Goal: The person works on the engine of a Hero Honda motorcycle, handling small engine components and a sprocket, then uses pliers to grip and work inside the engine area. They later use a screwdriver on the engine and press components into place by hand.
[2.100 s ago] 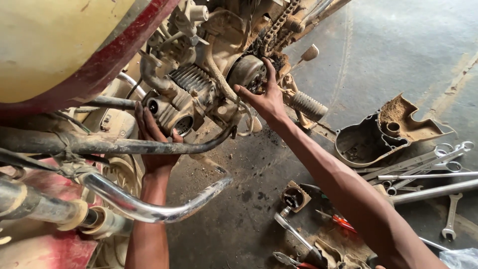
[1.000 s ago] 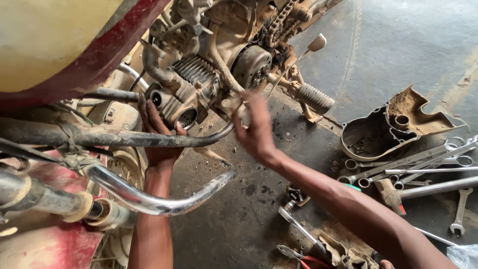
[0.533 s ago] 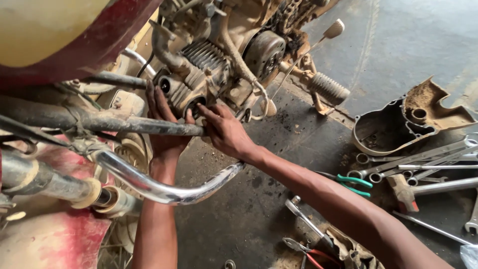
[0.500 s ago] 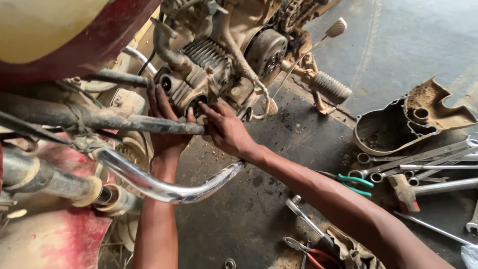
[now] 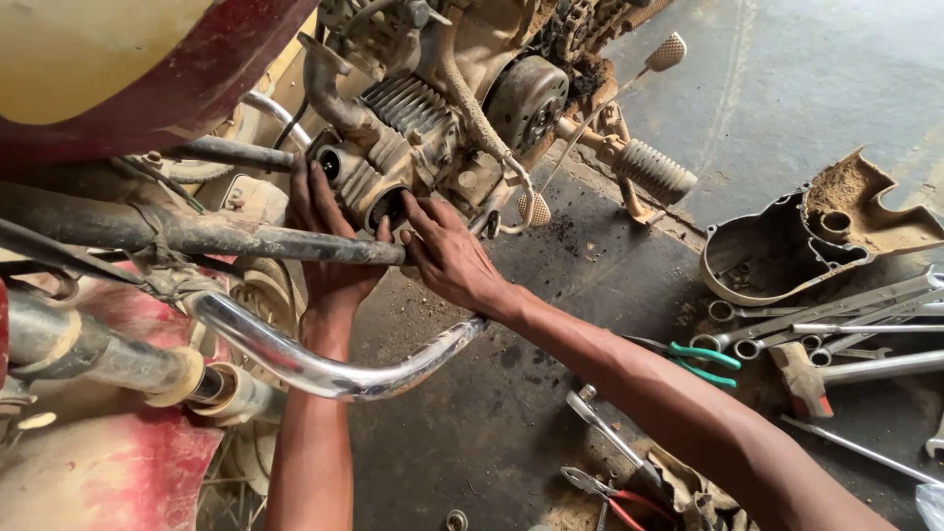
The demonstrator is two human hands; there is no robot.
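Note:
A dirty motorcycle engine [image 5: 433,128] with cooling fins hangs in the frame above a stained floor. My left hand [image 5: 329,246] reaches up behind a dark frame tube [image 5: 226,234] and rests its fingers on the finned cylinder by a round port [image 5: 386,206]. My right hand [image 5: 447,254] comes in from the right and presses its fingertips against the same port from below. Neither hand shows a tool. A chrome exhaust pipe [image 5: 324,362] curves across both forearms.
A removed engine cover [image 5: 787,251] lies on the floor at the right, with several spanners [image 5: 836,320], a hammer [image 5: 816,379] and green-handled pliers [image 5: 703,359] beside it. Red-handled pliers [image 5: 615,503] lie near the bottom edge. A footpeg [image 5: 654,172] sticks out.
My right hand left the upper side of the engine and came down and left to the port by my left hand. The view has drifted a little left.

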